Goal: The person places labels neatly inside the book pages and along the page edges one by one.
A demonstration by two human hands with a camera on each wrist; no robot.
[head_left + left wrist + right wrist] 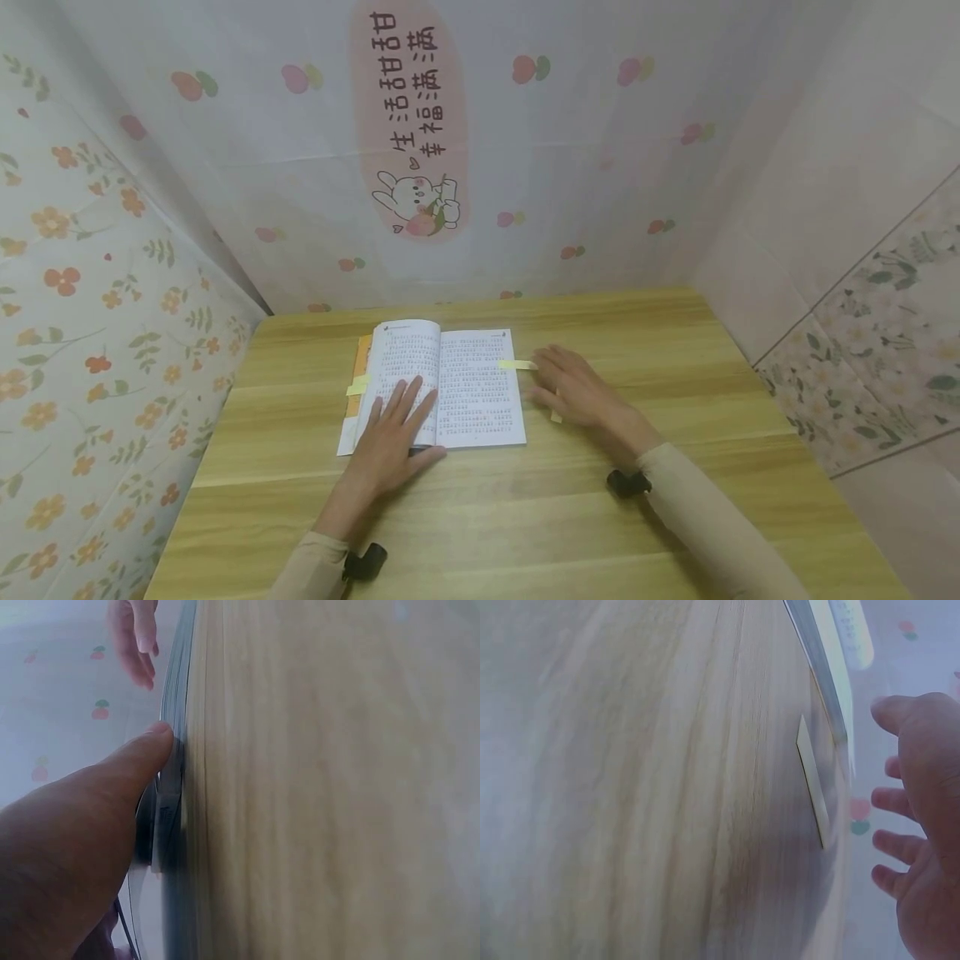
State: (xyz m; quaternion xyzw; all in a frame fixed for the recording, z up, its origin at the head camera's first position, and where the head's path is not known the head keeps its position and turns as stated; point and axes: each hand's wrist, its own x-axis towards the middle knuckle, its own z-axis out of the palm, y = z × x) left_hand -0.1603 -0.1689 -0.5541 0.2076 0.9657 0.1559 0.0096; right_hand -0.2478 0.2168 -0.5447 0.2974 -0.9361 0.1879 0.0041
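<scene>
An open book (480,400) with printed pages lies on the wooden table. My left hand (393,437) rests flat on its left page, fingers spread, thumb by the lower edge; the left wrist view shows that thumb (150,750) at the page edges (178,690). A pale yellow strip (516,364) sticks out past the right page's edge. Beside it is my right hand (573,392), fingers loosely extended and holding nothing visible; the right wrist view shows them spread apart. Below this hand a second yellow strip (814,784) lies on the table.
Another yellow strip (358,385) sticks out at the book's left side, over an orange cover edge (363,354). The wooden table (525,525) meets a printed curtain (540,183) at the back. Floral cloth hangs at the left, with a tiled wall (877,317) at the right.
</scene>
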